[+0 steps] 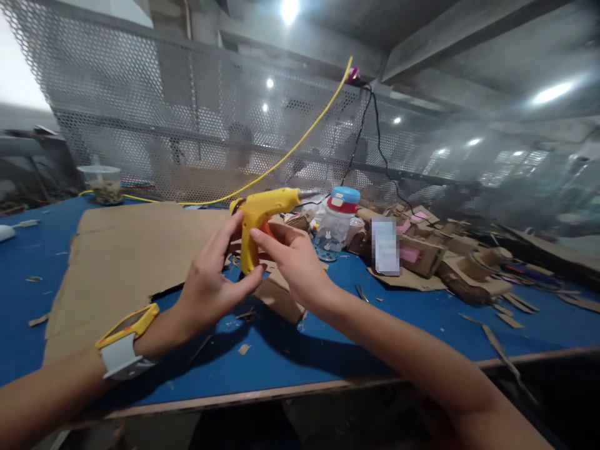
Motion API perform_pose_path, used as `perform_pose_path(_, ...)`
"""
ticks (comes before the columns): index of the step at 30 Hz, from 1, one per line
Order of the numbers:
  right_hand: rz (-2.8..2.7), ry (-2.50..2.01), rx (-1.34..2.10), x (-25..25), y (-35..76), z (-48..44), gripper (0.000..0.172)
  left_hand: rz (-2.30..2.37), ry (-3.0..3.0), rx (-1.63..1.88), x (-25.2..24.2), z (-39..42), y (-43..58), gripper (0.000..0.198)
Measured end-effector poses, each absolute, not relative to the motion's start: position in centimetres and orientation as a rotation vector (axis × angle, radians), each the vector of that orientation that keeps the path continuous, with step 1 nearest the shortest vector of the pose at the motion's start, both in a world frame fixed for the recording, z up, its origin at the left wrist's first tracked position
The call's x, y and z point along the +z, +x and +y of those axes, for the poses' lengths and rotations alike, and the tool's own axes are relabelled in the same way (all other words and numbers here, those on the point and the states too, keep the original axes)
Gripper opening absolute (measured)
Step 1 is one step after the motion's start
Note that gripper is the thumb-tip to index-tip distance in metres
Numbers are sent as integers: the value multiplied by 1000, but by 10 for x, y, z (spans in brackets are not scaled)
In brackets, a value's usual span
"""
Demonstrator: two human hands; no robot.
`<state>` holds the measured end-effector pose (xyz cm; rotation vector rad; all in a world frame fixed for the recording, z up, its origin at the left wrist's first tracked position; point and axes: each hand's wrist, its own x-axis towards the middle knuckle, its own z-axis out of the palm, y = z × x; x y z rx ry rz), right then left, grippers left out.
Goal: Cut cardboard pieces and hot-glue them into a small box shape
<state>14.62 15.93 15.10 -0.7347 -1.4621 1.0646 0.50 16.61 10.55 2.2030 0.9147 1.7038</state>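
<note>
A yellow hot glue gun (pixel 269 205) with an orange trigger is held up above the table, its metal nozzle pointing right. My left hand (pixel 213 275) grips it from the rear, the thumb low on the handle and the fingers up by the back end. From the other side my right hand (pixel 300 259) closes around the handle and trigger area, its thumb lying across the handle. Just below the hands, a small folded cardboard piece (pixel 280 295) sits on the blue table (pixel 323 356). Some of my fingers are hidden behind the gun.
A large cardboard sheet (pixel 126 256) lies at left. Behind the hands stands a clear bottle (pixel 335 228) with a blue lid. A phone (pixel 385 247) leans on cardboard constructions (pixel 469 269) at right. A plastic tub (pixel 105 187), tweezers (pixel 361 294), scraps and a yellow cable (pixel 300 140) are around.
</note>
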Motion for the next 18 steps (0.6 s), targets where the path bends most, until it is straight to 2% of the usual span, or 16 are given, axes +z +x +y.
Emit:
perform_pose_path(3,-1344,-716,1155,150,153,162,17,852,2243,1561,108,163,7,81)
perform_pose_path(7,-1301,-789,1148,149,161,161,16,853,2276,1486,112,159,10,73)
perform_pose_path(11,-1216,-878,1171,150,163,159,14,1032,2288,1640,116,159,10,69)
perform_pose_path(14,-1118,-952,1244,148,167,159,15,1341,2181,1719,125,164,3,74)
perform_pose_path(16,-1082,-945,1259,146,172,161,15,1531,2115,1580,135,169,-6,70)
perform_pose_path(18,-1092,-899,1250,145,175,163,16,1572,2149,1233,145,174,-16,62)
